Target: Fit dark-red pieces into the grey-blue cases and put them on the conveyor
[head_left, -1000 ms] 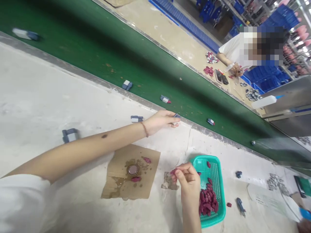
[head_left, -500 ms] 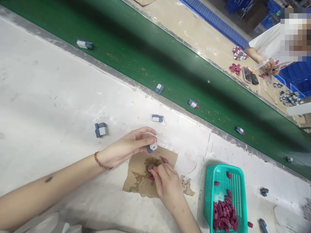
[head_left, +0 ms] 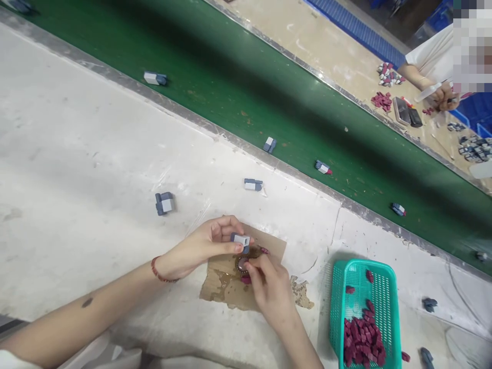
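My left hand (head_left: 207,242) pinches a small grey-and-white block (head_left: 241,240) just above a piece of brown cardboard (head_left: 225,284) stained with glue. My right hand (head_left: 269,287) is closed on a small dark-red piece, pressed down at a round glue cap (head_left: 241,263) on the cardboard, right under the block. Another dark-red piece (head_left: 246,280) lies on the cardboard beside my fingers. A teal mesh basket (head_left: 386,287) holding several dark-red pieces (head_left: 363,338) stands to the right of my right hand.
Two grey blocks (head_left: 165,203) (head_left: 253,184) lie on the white table. A green conveyor belt (head_left: 246,87) beyond carries several more blocks (head_left: 155,78). Across the belt a person's hands (head_left: 442,97) work among parts. Loose grey pieces (head_left: 429,304) lie near the basket.
My left hand took a block from the belt's edge and brought it back over the cardboard. My right hand moved from the basket to the glue cap with a red piece.
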A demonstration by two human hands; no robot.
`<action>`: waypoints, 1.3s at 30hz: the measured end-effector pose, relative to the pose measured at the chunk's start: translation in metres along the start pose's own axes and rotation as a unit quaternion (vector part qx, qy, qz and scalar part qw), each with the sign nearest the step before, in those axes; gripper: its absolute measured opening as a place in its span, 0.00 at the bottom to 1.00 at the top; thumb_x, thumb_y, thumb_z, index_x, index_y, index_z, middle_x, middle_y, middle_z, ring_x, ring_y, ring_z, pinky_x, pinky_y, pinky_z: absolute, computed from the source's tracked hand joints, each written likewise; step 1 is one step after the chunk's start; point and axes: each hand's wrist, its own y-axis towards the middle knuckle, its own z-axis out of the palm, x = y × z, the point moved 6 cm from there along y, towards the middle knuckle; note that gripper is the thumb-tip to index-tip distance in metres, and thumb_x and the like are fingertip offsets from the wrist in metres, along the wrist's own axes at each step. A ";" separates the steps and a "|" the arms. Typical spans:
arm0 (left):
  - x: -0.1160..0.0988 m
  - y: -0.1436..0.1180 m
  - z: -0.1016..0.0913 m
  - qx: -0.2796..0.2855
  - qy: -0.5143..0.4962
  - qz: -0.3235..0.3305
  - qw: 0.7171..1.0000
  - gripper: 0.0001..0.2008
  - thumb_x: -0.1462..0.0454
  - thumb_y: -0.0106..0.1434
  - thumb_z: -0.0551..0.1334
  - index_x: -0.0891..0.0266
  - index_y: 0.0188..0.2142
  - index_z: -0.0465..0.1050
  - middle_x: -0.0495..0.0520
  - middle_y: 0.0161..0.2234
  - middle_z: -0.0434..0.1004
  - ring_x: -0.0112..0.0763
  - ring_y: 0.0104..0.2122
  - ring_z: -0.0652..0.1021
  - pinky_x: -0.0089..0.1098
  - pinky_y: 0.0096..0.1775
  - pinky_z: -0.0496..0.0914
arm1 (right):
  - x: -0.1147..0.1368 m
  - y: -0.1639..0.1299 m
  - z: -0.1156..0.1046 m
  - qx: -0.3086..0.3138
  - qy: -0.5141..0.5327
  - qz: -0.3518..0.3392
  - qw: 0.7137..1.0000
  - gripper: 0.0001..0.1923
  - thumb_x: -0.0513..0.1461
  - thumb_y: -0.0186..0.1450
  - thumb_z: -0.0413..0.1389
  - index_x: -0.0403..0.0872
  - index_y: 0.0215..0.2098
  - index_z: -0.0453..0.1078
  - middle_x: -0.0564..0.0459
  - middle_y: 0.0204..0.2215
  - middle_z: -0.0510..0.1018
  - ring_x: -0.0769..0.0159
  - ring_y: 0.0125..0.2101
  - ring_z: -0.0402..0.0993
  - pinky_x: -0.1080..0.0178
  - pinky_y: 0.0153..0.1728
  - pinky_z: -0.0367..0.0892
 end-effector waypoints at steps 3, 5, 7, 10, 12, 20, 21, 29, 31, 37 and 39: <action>0.001 -0.002 0.001 -0.025 0.039 0.051 0.998 0.14 0.64 0.50 0.74 0.61 0.36 0.76 0.54 0.37 0.83 0.32 0.36 0.81 0.27 0.36 0.75 | -0.016 0.000 -0.012 -0.064 0.209 0.115 0.969 0.14 0.47 0.66 0.56 0.48 0.26 0.66 0.59 0.16 0.70 0.70 0.16 0.65 0.68 0.18 0.62; 0.004 -0.004 0.004 -0.026 0.047 0.073 0.996 0.13 0.64 0.52 0.73 0.62 0.36 0.77 0.56 0.39 0.83 0.33 0.36 0.81 0.28 0.36 0.76 | -0.022 0.000 -0.016 -0.108 0.313 0.145 0.932 0.18 0.51 0.63 0.59 0.48 0.25 0.65 0.61 0.14 0.68 0.72 0.13 0.62 0.69 0.15 0.59; 0.009 -0.006 0.008 -0.018 0.040 0.098 0.994 0.10 0.64 0.53 0.73 0.62 0.34 0.77 0.56 0.39 0.83 0.34 0.37 0.82 0.29 0.37 0.77 | -0.023 0.000 -0.017 -0.128 0.366 0.147 0.910 0.19 0.53 0.60 0.61 0.48 0.25 0.65 0.62 0.13 0.68 0.73 0.12 0.62 0.69 0.14 0.59; 0.014 -0.008 0.011 -0.010 0.026 0.146 0.989 0.09 0.65 0.53 0.73 0.62 0.33 0.77 0.55 0.37 0.83 0.35 0.40 0.82 0.26 0.36 0.77 | -0.021 0.001 -0.013 -0.138 0.389 0.138 0.900 0.19 0.51 0.60 0.63 0.48 0.25 0.65 0.62 0.14 0.69 0.73 0.12 0.63 0.69 0.15 0.60; 0.016 -0.008 0.011 -0.008 0.027 0.164 0.986 0.08 0.65 0.53 0.73 0.61 0.33 0.77 0.55 0.36 0.82 0.35 0.40 0.81 0.26 0.35 0.77 | -0.019 0.001 -0.011 -0.143 0.392 0.129 0.900 0.18 0.50 0.61 0.63 0.48 0.25 0.65 0.62 0.14 0.69 0.73 0.12 0.63 0.69 0.15 0.62; 0.017 -0.010 0.011 -0.024 0.070 0.139 0.987 0.09 0.62 0.53 0.73 0.61 0.31 0.77 0.56 0.35 0.80 0.38 0.39 0.80 0.36 0.43 0.76 | -0.015 0.004 -0.004 -0.136 0.370 0.129 0.910 0.19 0.51 0.61 0.61 0.49 0.25 0.63 0.61 0.13 0.71 0.72 0.13 0.65 0.68 0.16 0.65; 0.017 -0.010 0.011 -0.030 0.079 0.137 0.987 0.09 0.62 0.52 0.73 0.61 0.31 0.77 0.57 0.35 0.80 0.39 0.38 0.80 0.36 0.43 0.76 | -0.015 0.003 -0.004 -0.137 0.362 0.131 0.913 0.19 0.52 0.61 0.61 0.49 0.25 0.63 0.60 0.13 0.71 0.72 0.13 0.65 0.68 0.16 0.66; 0.015 -0.010 0.011 -0.064 0.154 0.144 0.975 0.07 0.61 0.51 0.72 0.60 0.28 0.79 0.58 0.33 0.82 0.41 0.35 0.81 0.37 0.40 0.77 | -0.016 0.000 -0.002 -0.136 0.313 0.140 0.929 0.19 0.54 0.60 0.61 0.48 0.26 0.66 0.59 0.16 0.70 0.71 0.16 0.67 0.67 0.18 0.67; 0.012 -0.011 0.011 -0.061 0.176 0.157 0.970 0.06 0.61 0.52 0.72 0.59 0.28 0.80 0.57 0.33 0.82 0.41 0.35 0.81 0.37 0.40 0.77 | -0.016 -0.002 -0.002 -0.132 0.314 0.140 0.930 0.18 0.53 0.60 0.60 0.48 0.27 0.67 0.58 0.17 0.70 0.70 0.17 0.68 0.67 0.19 0.68; -0.015 -0.013 0.024 -0.012 0.304 0.185 0.935 0.03 0.62 0.55 0.69 0.58 0.30 0.81 0.56 0.33 0.84 0.41 0.34 0.81 0.36 0.39 0.75 | -0.016 -0.005 -0.005 -0.142 0.323 0.131 0.926 0.17 0.52 0.62 0.59 0.48 0.28 0.67 0.58 0.18 0.71 0.70 0.18 0.68 0.67 0.19 0.67; -0.031 -0.007 0.038 0.029 0.359 0.197 0.912 0.05 0.61 0.57 0.68 0.58 0.32 0.81 0.56 0.33 0.84 0.41 0.34 0.81 0.35 0.39 0.75 | -0.014 -0.004 -0.014 -0.159 0.306 0.120 0.931 0.17 0.52 0.64 0.57 0.47 0.30 0.69 0.58 0.18 0.72 0.70 0.19 0.69 0.67 0.21 0.67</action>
